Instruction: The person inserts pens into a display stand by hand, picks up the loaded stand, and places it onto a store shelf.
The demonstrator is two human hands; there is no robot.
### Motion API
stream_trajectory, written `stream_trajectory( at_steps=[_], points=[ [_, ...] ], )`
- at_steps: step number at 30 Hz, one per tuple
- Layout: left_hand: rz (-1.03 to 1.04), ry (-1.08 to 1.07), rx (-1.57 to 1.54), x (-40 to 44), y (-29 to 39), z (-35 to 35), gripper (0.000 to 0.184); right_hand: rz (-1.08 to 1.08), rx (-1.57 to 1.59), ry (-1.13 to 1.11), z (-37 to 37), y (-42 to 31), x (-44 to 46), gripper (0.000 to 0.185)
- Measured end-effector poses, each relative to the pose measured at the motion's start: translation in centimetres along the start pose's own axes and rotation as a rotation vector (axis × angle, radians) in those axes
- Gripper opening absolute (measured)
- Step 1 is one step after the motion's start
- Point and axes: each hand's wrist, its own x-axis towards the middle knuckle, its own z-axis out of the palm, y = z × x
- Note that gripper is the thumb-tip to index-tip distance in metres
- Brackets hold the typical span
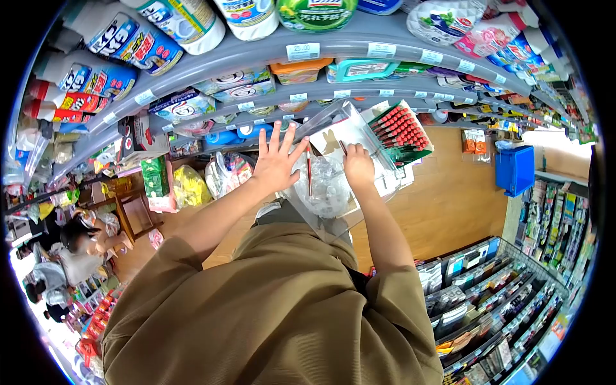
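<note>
My left hand (277,159) is spread wide with nothing in its fingers, at the left edge of a large clear plastic bag (324,186). A slim red-and-dark pencil (309,170) lies lengthwise on or inside the bag; I cannot tell which. My right hand (359,165) is closed over the bag's right part, and the tip of a thin dark pencil-like stick (342,147) pokes out by its fingers. Just beyond it stands an open green-and-white box (420,138) packed with several red-ended pencils (398,128). White sheets or card show beneath the bag.
Grey shelves (256,51) of cleaning bottles and packs run close in front. A blue bin (514,170) stands at the right on the wooden floor (449,192). A rack of packaged goods (494,295) is at lower right. Another person (90,237) is at far left, near bagged goods (190,186).
</note>
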Motion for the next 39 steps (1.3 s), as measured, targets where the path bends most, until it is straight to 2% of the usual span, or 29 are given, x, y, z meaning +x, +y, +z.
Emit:
stream_trajectory(
  at_steps=[1,2,4,8,11,13,14,18,20,23,27,39],
  points=[
    [0.002,-0.012,-0.001,-0.1,0.0,0.0,0.092,0.117,-0.073,-0.065,-0.6,-0.3,-0.6,0.019],
    [0.003,-0.022,0.001,-0.1,-0.1,0.0,0.092,0.101,-0.080,-0.069,-1.2,-0.5,-1.3,0.019],
    [-0.007,-0.016,0.002,-0.2,-0.1,0.1,0.093,0.247,-0.236,-0.467,-1.6,-0.3,-2.8,0.025],
    [-0.011,-0.045,0.003,0.0,0.1,-0.3,0.091,0.223,-0.239,-0.583,0.3,1.5,-2.8,0.027],
    [-0.004,-0.048,-0.010,0.1,-0.1,-0.2,0.091,0.232,-0.123,-0.451,0.0,1.8,-2.8,0.024],
    [0.000,-0.043,-0.027,0.1,-0.1,-0.2,0.093,0.212,0.029,-0.316,-2.9,1.2,-2.5,0.018],
    [0.002,-0.041,-0.035,0.1,-0.1,-0.3,0.093,0.215,0.022,-0.318,-4.8,1.2,-2.7,0.018],
    [-0.015,-0.081,-0.035,0.0,-0.1,-0.3,0.090,0.036,0.395,0.179,-13.0,2.6,-4.0,0.014],
    [-0.011,-0.062,-0.033,0.1,-0.1,-0.3,0.090,0.199,0.555,0.261,-17.6,3.1,-4.9,0.014],
    [-0.008,-0.060,-0.043,0.1,-0.1,-0.3,0.091,0.230,0.414,0.387,-22.7,4.2,-5.3,0.015],
    [-0.003,-0.049,-0.038,0.2,-0.1,-0.2,0.094,0.218,0.259,0.387,-21.7,6.7,-4.7,0.017],
    [0.008,-0.022,0.004,0.0,-0.2,0.3,0.092,0.188,0.121,0.367,-13.1,9.5,-2.4,0.018]
  ],
)
